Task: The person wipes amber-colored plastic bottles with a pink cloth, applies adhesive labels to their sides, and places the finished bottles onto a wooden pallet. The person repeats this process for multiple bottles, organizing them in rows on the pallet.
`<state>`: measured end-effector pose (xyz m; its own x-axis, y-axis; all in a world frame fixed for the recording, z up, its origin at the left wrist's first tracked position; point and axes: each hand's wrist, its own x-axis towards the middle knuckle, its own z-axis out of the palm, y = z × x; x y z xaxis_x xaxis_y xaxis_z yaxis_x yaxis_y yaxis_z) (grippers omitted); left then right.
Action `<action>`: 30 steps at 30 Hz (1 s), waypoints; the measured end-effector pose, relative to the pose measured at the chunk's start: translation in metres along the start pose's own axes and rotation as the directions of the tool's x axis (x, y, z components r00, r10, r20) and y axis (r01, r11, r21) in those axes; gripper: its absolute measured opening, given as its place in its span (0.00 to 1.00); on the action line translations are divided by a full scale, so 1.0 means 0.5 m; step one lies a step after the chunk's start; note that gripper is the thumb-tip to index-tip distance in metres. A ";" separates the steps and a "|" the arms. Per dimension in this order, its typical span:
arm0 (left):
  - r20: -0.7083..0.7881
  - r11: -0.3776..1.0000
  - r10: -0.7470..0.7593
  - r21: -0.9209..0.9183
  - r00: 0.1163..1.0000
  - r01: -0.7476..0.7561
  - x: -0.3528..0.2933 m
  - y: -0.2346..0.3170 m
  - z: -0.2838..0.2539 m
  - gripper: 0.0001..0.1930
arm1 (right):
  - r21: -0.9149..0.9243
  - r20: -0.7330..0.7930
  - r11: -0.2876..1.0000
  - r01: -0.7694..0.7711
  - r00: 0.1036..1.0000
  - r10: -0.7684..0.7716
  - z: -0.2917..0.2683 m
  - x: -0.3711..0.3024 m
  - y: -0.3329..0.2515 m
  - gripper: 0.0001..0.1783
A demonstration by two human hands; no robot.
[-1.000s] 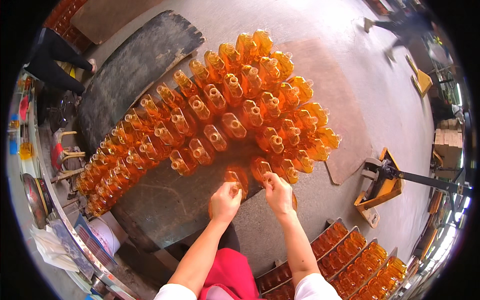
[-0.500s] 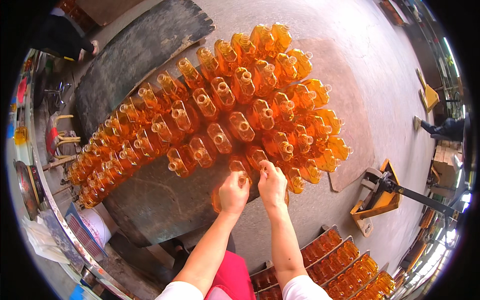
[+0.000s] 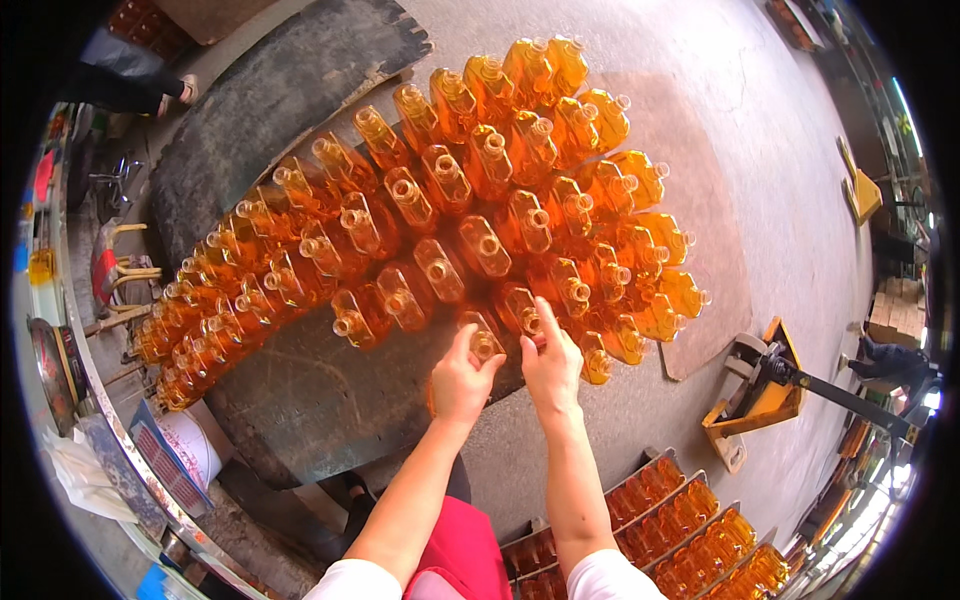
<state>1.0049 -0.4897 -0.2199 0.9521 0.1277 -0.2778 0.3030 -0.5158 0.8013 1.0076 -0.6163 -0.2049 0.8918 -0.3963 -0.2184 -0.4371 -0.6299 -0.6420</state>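
Note:
Amber glass bottles with flat, angular bodies and narrow clear necks stand in rows on a dark board [image 3: 310, 410] in front of me. My left hand [image 3: 461, 385] is at the nearest bottle [image 3: 482, 328], thumb and forefinger spread on either side of its neck. Beside it, my right hand [image 3: 553, 372] has its forefinger and thumb parted next to the neck of another bottle [image 3: 517, 303]. Both of these bottles are upright at the near edge of the group. The other fingers of each hand are partly hidden.
Crates of amber bottles [image 3: 690, 520] sit at the lower right. A yellow pallet jack [image 3: 765, 390] with a black handle is to the right. Another dark board [image 3: 280, 110] lies at the far left. A white bucket [image 3: 190, 445] stands at left; people's legs show at both sides.
Both hands have loosened from the bottle necks, thumbs and forefingers moving apart. The two bottles stay standing. The person at the far right has moved nearer.

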 end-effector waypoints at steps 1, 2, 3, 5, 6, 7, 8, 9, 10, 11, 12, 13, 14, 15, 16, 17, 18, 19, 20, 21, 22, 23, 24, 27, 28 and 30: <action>-0.017 1.000 -0.014 -0.017 1.000 0.014 -0.010 -0.004 -0.010 0.21 | 0.069 -0.018 0.998 0.000 1.000 0.001 -0.009 -0.010 0.002 0.26; -0.033 0.999 -0.029 -0.034 0.999 0.028 -0.021 -0.013 -0.018 0.22 | 0.137 -0.037 0.991 0.002 0.999 0.003 -0.021 -0.024 0.005 0.27; -0.096 0.997 0.029 -0.072 0.995 -0.036 -0.034 -0.029 -0.023 0.17 | 0.203 -0.059 0.979 0.002 0.998 0.011 -0.030 -0.041 0.010 0.28; -0.134 0.976 0.057 -0.199 0.989 -0.083 -0.064 -0.070 -0.032 0.11 | 0.315 -0.124 0.948 0.052 0.992 -0.013 -0.033 -0.081 0.044 0.15; -0.110 0.948 0.028 -0.312 0.994 -0.062 -0.084 -0.088 -0.036 0.07 | 0.386 -0.131 0.919 0.083 0.991 -0.035 -0.029 -0.106 0.073 0.10; -0.085 0.907 0.001 -0.419 0.996 -0.037 -0.101 -0.099 -0.037 0.03 | 0.454 -0.139 0.883 0.115 0.989 -0.058 -0.026 -0.123 0.099 0.06; -0.018 0.849 -0.076 -0.525 0.997 0.056 -0.124 -0.105 -0.038 0.05 | 0.464 -0.119 0.873 0.151 0.987 -0.107 -0.026 -0.137 0.121 0.03; -0.003 0.836 -0.069 -0.545 0.998 0.057 -0.135 -0.095 -0.038 0.07 | 0.474 -0.101 0.861 0.187 0.982 -0.157 -0.029 -0.151 0.140 0.03; 0.011 0.824 -0.062 -0.564 0.998 0.058 -0.146 -0.084 -0.036 0.09 | 0.485 -0.083 0.846 0.221 0.975 -0.207 -0.029 -0.160 0.153 0.06; 0.024 0.810 -0.057 -0.583 0.998 0.060 -0.156 -0.076 -0.031 0.11 | 0.500 -0.075 0.828 0.254 0.965 -0.250 -0.027 -0.162 0.162 0.07; 0.027 0.800 -0.032 -0.599 0.999 0.042 -0.161 -0.074 -0.022 0.13 | 0.516 -0.069 0.807 0.287 0.953 -0.295 -0.031 -0.153 0.160 0.08; 0.020 0.775 -0.037 -0.631 0.999 0.042 -0.165 -0.072 -0.010 0.13 | 0.530 -0.065 0.785 0.319 0.939 -0.338 -0.037 -0.141 0.156 0.10; 0.013 0.749 -0.043 -0.661 0.999 0.041 -0.170 -0.069 0.004 0.12 | 0.533 -0.054 0.772 0.348 0.924 -0.379 -0.041 -0.127 0.148 0.10; 0.001 0.721 -0.051 -0.692 0.999 0.038 -0.172 -0.063 0.014 0.12 | 0.533 -0.025 0.770 0.351 0.916 -0.400 -0.043 -0.115 0.146 0.10; 0.019 0.727 -0.058 -0.685 0.998 0.055 -0.176 -0.054 0.021 0.12 | 0.533 0.004 0.768 0.354 0.907 -0.421 -0.045 -0.106 0.146 0.10; -0.034 0.769 -0.018 -0.640 0.999 -0.008 -0.177 -0.044 0.035 0.12 | 0.534 0.033 0.766 0.358 0.897 -0.442 -0.046 -0.098 0.147 0.10; -0.045 0.785 0.007 -0.618 0.999 -0.034 -0.179 -0.037 0.048 0.11 | 0.534 0.048 0.772 0.345 0.899 -0.435 -0.046 -0.090 0.147 0.13; -0.055 0.801 0.033 -0.596 0.998 -0.059 -0.182 -0.032 0.060 0.11 | 0.534 0.025 0.764 0.362 0.896 -0.443 -0.042 -0.084 0.152 0.12; -0.054 0.788 0.029 -0.613 0.998 -0.056 -0.185 -0.027 0.071 0.09 | 0.534 0.001 0.756 0.379 0.893 -0.450 -0.037 -0.078 0.156 0.10; -0.061 0.783 0.036 -0.618 0.997 -0.066 -0.188 -0.026 0.084 0.09 | 0.531 -0.023 0.749 0.397 0.890 -0.456 -0.034 -0.074 0.161 0.09; -0.057 0.795 0.065 -0.600 0.996 -0.086 -0.188 -0.026 0.092 0.09 | 0.519 -0.029 0.757 0.397 0.893 -0.449 -0.032 -0.070 0.163 0.09; -0.051 0.807 0.094 -0.582 0.994 -0.106 -0.185 -0.026 0.099 0.09 | 0.512 -0.041 0.761 0.398 0.896 -0.441 -0.026 -0.067 0.170 0.08; -0.071 0.816 0.117 -0.562 0.991 -0.136 -0.180 -0.027 0.110 0.08 | 0.505 -0.054 0.765 0.399 0.900 -0.433 -0.017 -0.065 0.178 0.08; -0.109 0.840 0.164 -0.506 0.980 -0.197 -0.173 -0.032 0.136 0.08 | 0.517 -0.060 0.750 0.412 0.892 -0.449 -0.010 -0.055 0.189 0.07; -0.105 0.845 0.171 -0.495 0.980 -0.201 -0.173 -0.033 0.142 0.08 | 0.517 -0.047 0.752 0.408 0.891 -0.451 -0.012 -0.053 0.189 0.07; -0.121 0.853 0.229 -0.453 0.966 -0.259 -0.170 -0.038 0.149 0.08 | 0.523 -0.010 0.760 0.386 0.895 -0.447 -0.016 -0.052 0.190 0.07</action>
<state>0.9154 -0.5539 -0.2508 0.9939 0.1083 -0.0206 0.0304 -0.0897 0.9955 0.9420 -0.6710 -0.2545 0.9918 -0.0801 0.0991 0.0728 -0.2823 -0.9566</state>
